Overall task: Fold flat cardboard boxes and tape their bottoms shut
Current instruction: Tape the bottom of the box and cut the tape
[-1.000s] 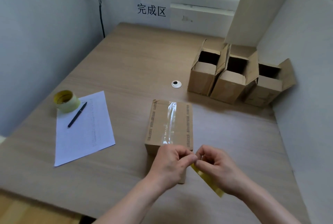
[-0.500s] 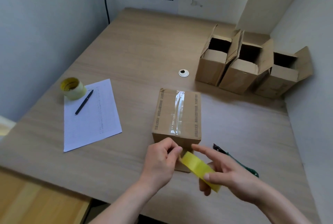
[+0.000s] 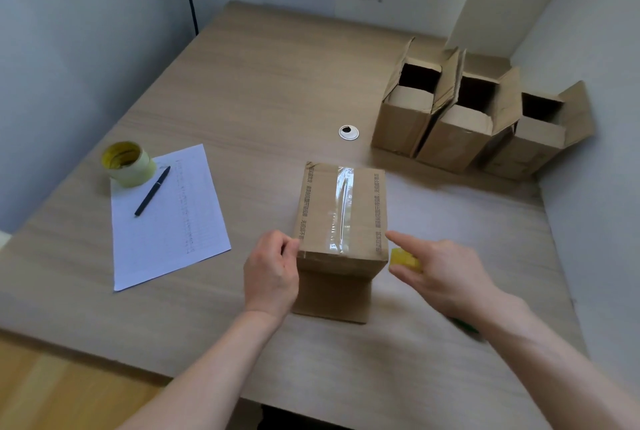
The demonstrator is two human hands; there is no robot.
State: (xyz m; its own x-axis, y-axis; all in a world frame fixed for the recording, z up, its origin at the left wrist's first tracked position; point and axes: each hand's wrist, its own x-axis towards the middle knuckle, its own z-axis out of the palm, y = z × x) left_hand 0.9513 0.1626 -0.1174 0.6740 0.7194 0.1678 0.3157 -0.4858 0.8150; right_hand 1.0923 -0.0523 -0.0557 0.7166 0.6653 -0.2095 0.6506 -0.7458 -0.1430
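From my head cam: box (image 3: 341,221) stands mid-table (image 3: 242,83), taped side up. My left hand (image 3: 272,273) pinches a tape end at its near left corner. My right hand (image 3: 440,273) curls around a yellow tape roll (image 3: 405,260) beside the right edge, index finger straight.

Ahead of you the taped box (image 3: 341,221) stands on the table (image 3: 263,83), with your left hand (image 3: 272,273) touching its left edge and your right hand (image 3: 440,270) just beside its right edge. Beyond the box, bare tabletop runs to the back wall. To your right, three open boxes (image 3: 481,118) block the far corner. To your left, paper (image 3: 166,218), pen (image 3: 152,191) and tape roll (image 3: 128,164) take up that side.
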